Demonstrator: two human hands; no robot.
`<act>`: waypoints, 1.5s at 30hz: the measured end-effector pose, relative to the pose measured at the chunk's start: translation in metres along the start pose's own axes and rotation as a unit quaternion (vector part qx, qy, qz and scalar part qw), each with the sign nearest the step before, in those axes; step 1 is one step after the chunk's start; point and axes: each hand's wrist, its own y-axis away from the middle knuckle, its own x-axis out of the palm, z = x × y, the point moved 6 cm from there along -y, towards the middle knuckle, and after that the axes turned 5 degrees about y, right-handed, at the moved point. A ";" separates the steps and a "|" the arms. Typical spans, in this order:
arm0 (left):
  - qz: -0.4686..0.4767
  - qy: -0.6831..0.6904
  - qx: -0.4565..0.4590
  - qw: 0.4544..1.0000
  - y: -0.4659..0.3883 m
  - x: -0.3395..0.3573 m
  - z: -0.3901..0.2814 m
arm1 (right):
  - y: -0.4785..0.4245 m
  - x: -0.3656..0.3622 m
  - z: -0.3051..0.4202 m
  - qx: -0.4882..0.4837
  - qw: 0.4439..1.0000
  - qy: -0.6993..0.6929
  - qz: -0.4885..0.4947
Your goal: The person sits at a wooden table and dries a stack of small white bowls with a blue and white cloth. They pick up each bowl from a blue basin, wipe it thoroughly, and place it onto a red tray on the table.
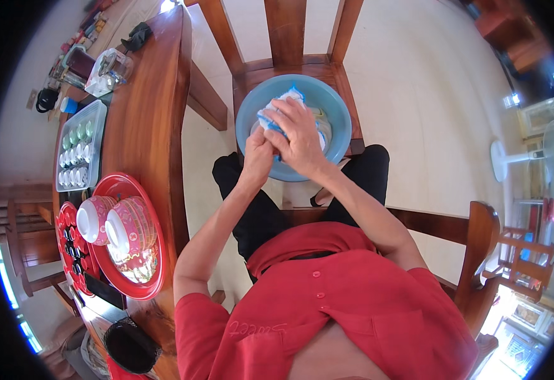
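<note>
A blue plastic basin [338, 102] stands on the seat of a wooden chair [284, 28] in front of me. Over the basin, my left hand [259, 154] grips the lower end of a bunched white cloth with blue edging [268, 118]. My right hand [296, 133] lies across the same cloth, its fingers curled over it. Under my hands, something pale, partly hidden, rests in the basin; it may be more cloth and a bowl.
On the wooden table [139, 123] at left are a red tray [159, 280] with stacked pink bowls [127, 228], a clear plastic box of small cups [99, 123], a glass jar [120, 69] and a black round object [132, 344]. A standing fan [499, 161] is at right.
</note>
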 end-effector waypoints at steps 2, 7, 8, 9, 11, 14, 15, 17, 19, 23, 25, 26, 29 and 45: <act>0.018 -0.018 -0.011 1.000 -0.002 -0.002 -0.001 | -0.002 0.010 -0.023 0.101 0.988 -0.114 0.002; 0.021 0.021 -0.045 0.999 -0.002 0.003 -0.005 | 0.014 0.026 -0.081 0.385 0.841 -0.365 0.109; 0.024 0.053 -0.060 0.997 -0.001 0.005 -0.007 | 0.019 0.028 -0.089 0.390 0.829 -0.377 0.135; 0.016 0.119 -0.075 0.990 -0.001 0.008 -0.012 | 0.021 0.025 -0.094 0.395 0.823 -0.391 0.116; 0.000 0.249 -0.105 0.963 0.001 0.014 -0.023 | 0.027 0.020 -0.096 0.405 0.808 -0.421 0.079; -0.018 0.299 -0.148 0.942 -0.001 0.006 -0.017 | 0.033 0.019 -0.089 0.390 0.809 -0.435 0.058; -0.024 0.324 -0.168 0.931 0.000 0.007 -0.017 | 0.036 0.019 -0.087 0.381 0.816 -0.432 0.046; -0.045 0.365 -0.172 0.914 -0.001 0.003 -0.016 | 0.051 0.026 -0.084 0.386 0.839 -0.383 0.025; -0.062 0.384 -0.172 0.905 -0.001 -0.002 -0.017 | 0.051 0.026 -0.061 0.380 0.851 -0.363 0.012; -0.050 0.372 -0.150 0.914 -0.001 -0.010 -0.019 | 0.041 0.011 -0.003 0.233 0.948 -0.215 -0.003; -0.055 0.347 -0.135 0.927 0.001 -0.013 -0.022 | 0.038 0.010 0.015 0.121 0.988 -0.097 0.016; -0.071 0.324 -0.131 0.934 0.003 -0.013 -0.024 | 0.036 0.009 0.022 0.081 0.994 -0.064 0.038; -0.089 0.284 -0.114 0.948 0.003 -0.015 -0.021 | 0.028 0.008 0.030 0.030 0.997 -0.035 0.063; -0.048 0.290 -0.094 0.951 -0.006 -0.023 -0.027 | 0.007 0.000 0.035 -0.044 0.999 -0.019 0.024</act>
